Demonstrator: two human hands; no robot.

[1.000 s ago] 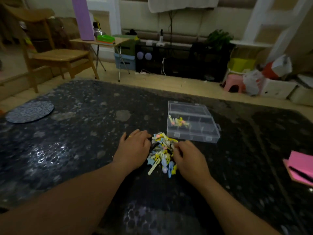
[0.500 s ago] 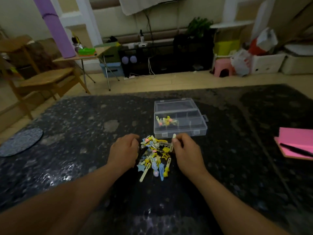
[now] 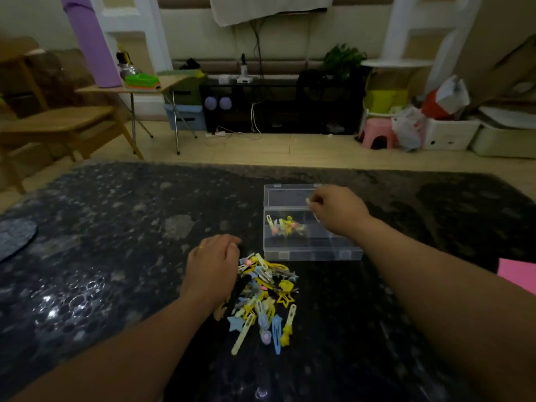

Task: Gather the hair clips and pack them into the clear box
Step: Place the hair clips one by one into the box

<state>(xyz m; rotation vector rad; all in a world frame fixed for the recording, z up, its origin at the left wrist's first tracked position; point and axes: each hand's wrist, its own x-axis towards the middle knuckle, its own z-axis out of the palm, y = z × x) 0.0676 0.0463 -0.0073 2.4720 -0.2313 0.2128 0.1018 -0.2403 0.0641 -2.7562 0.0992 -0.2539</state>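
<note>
A heap of pastel hair clips (image 3: pixel 265 297), yellow, blue and pink, lies on the dark patterned table. Just behind it stands the clear box (image 3: pixel 313 253) with its lid open; several clips (image 3: pixel 285 226) lie in its left compartment. My right hand (image 3: pixel 338 210) hovers over the box and pinches a small pale clip (image 3: pixel 308 201) between thumb and fingers. My left hand (image 3: pixel 214 265) rests on the left side of the heap with fingers curled down; what they hold is hidden.
A pink notepad (image 3: pixel 519 277) lies at the table's right edge and a round dark mat (image 3: pixel 14 237) at the left edge. Beyond the table are a wooden chair (image 3: pixel 55 123), a folding table (image 3: pixel 136 88) and a pink stool (image 3: pixel 377 134).
My right hand has lifted a pale clip from the heap and carried it forward over the box. My left hand has stayed at the heap.
</note>
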